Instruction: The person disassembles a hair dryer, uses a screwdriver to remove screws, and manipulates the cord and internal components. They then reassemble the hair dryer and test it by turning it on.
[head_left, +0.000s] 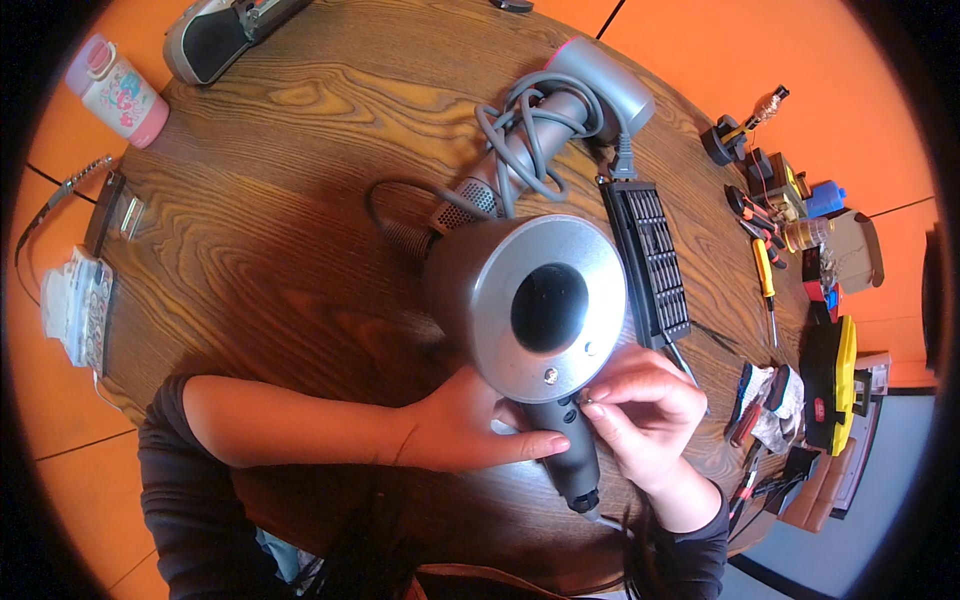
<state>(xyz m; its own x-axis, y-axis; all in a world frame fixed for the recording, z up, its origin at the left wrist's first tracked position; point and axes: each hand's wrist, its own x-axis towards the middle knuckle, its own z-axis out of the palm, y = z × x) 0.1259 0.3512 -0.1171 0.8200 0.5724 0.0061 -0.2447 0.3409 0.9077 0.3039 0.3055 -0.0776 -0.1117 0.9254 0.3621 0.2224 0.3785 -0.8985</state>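
Observation:
A grey hair dryer (470, 290) with a round silver end and dark centre faces up in the middle, its black handle pointing toward me. My left hand (480, 430) grips that handle, thumb lying across it. My right hand (645, 410) is closed in a pinch beside the handle's top, on a tiny metal piece too small to name. Behind the dryer lies a second silver hair dryer (610, 85) with grey cable (530, 160) wound round it. A black bit case (650, 260) with rows of bits lies to the right of the held dryer.
On the wooden table (270, 200) are a pink-white cup (125, 105), a dark case (205, 45), a white packet (70, 310) at left, and at right a yellow screwdriver (765, 270), pliers (750, 220), gloves (770, 405), a yellow-black toolbox (830, 385) and several small containers (825, 200).

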